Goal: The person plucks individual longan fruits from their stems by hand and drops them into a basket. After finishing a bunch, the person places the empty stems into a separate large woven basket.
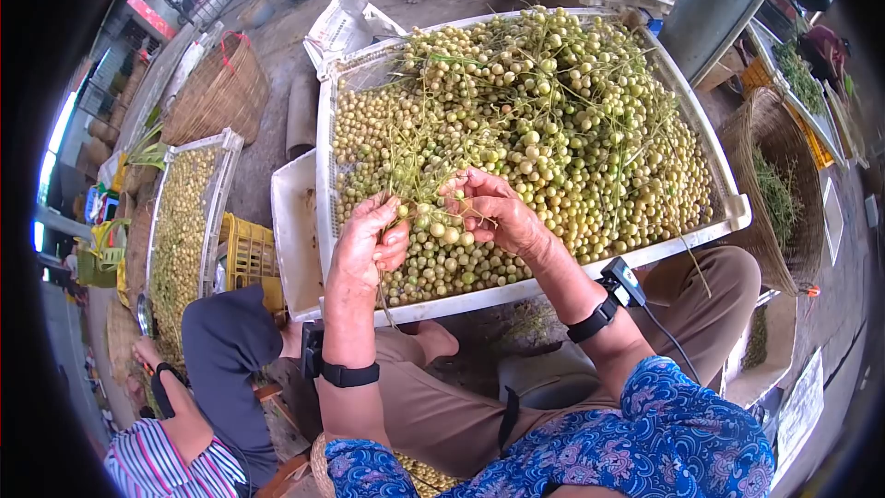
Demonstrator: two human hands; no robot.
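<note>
A wide white tray holds a heap of small round yellow-green fruits, many of them on thin green stems. Above its near left part, my left hand is closed on a stemmed bunch of fruits. On the right side of the same bunch, my right hand pinches with thumb and fingers among the stems. Loose fruits lie under both hands. Some fingertips are partly hidden by the stems.
At the left, a person in a striped shirt sits by another fruit-filled tray. A yellow crate stands between the trays. Woven baskets stand at the left and back, and a tall basket at the right, near a metal post.
</note>
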